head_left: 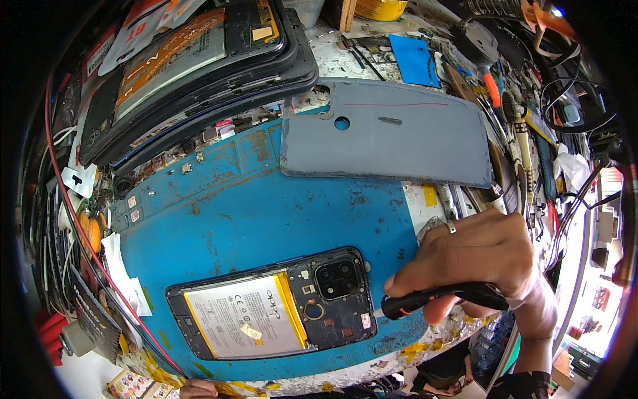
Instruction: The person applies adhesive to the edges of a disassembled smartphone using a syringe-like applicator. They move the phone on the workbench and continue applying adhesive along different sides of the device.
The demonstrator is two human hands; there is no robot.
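A smartphone (332, 336) with its back off lies on a blue work mat (246, 233). Its white battery (232, 319) with yellow edges and its round-lensed camera block (337, 278) are exposed. My right hand (475, 263), with a ring on one finger, is closed round a thick black-handled tool (432, 300). The tool's pale tip points left at the phone's camera end; whether it touches is unclear. Only a small part of my left hand (198, 390) shows at the lower edge, beside the bench rim; its fingers are mostly cut off.
A grey back cover (392, 136) lies across the mat's far edge. Stacked device panels (199, 73) stand at the far left. A blue sheet (415, 61) and many hand tools (522, 143) crowd the right. A red cable (93, 246) runs along the left.
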